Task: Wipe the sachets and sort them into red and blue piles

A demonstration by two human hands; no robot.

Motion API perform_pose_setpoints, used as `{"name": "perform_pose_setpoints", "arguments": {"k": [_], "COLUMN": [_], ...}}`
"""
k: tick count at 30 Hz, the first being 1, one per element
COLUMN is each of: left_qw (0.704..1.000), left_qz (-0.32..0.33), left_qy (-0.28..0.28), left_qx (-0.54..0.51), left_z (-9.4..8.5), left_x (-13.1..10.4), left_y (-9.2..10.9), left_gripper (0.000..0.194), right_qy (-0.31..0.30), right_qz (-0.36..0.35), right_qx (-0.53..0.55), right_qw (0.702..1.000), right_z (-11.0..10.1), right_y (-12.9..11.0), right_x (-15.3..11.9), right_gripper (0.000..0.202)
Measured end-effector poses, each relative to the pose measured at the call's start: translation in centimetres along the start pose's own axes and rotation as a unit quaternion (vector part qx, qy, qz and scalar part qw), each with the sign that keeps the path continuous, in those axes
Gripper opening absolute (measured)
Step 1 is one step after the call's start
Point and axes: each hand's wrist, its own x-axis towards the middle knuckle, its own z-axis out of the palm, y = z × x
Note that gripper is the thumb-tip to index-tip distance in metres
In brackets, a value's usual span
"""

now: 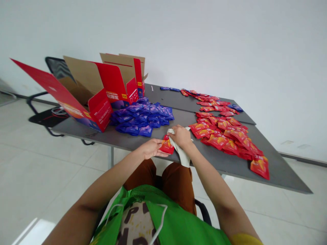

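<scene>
Close to the table's front edge, my left hand (151, 149) grips a small red sachet (167, 145) by its left side, thumb on top and fingers beneath. My right hand (182, 136) is closed around a whitish cloth (184, 158), which hangs down below the palm and touches the sachet's right side. To the left of my hands lies a heap of blue-purple sachets (145, 115). A larger spread of red sachets (224, 136) covers the table on the right.
Open red cardboard boxes (100, 110) stand along the left of the dark grey table (178, 117). Farther back lie more red sachets (208, 102) and a few blue ones (170, 89). A black chair (46, 117) stands behind the boxes, near the white wall.
</scene>
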Motion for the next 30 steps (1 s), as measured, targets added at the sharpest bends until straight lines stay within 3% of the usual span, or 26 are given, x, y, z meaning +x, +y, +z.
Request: {"name": "perform_pose_setpoints", "arguments": {"k": [2, 4, 6, 8, 13, 19, 22, 27, 30], "left_qw": [1.000, 1.000, 1.000, 1.000, 0.999, 0.993, 0.989, 0.985, 0.968], "left_qz": [0.009, 0.015, 0.011, 0.002, -0.038, -0.074, -0.083, -0.083, -0.018], "left_qy": [-0.001, 0.010, 0.020, 0.012, 0.008, 0.055, 0.081, 0.120, 0.205], "left_qx": [-0.005, 0.003, 0.014, 0.007, -0.017, 0.076, 0.097, 0.092, 0.143], "left_z": [0.0, 0.1, 0.2, 0.3, 0.5, 1.4, 1.4, 1.8, 2.8], "left_x": [0.1, -0.1, -0.3, -0.6, -0.6, 0.1, 0.8, 2.1, 1.7], "left_y": [0.0, 0.0, 0.1, 0.4, 1.5, 2.4, 2.6, 2.9, 2.7], "left_gripper": [0.016, 0.017, 0.020, 0.023, 0.017, 0.020, 0.028, 0.025, 0.023], "right_qy": [0.014, 0.000, -0.017, -0.017, -0.008, 0.017, 0.059, 0.220, 0.294], "right_qz": [-0.067, -0.155, -0.200, -0.179, -0.018, 0.096, 0.099, 0.049, 0.021], "right_qx": [0.045, 0.096, 0.122, 0.113, 0.016, -0.053, -0.034, 0.067, 0.132], "right_qw": [0.997, 0.983, 0.972, 0.977, 1.000, 0.994, 0.993, 0.972, 0.946], "right_z": [-0.5, -0.6, -0.2, 0.4, 1.9, 0.9, -0.6, -4.4, -6.4], "right_y": [0.2, 0.1, -0.1, -0.4, -0.8, -1.0, -0.9, -0.3, 0.6], "right_x": [-0.8, -2.0, -3.0, -3.3, -0.8, 1.3, 0.4, -2.1, -3.3], "right_gripper": [0.030, 0.031, 0.031, 0.032, 0.034, 0.030, 0.027, 0.032, 0.032]}}
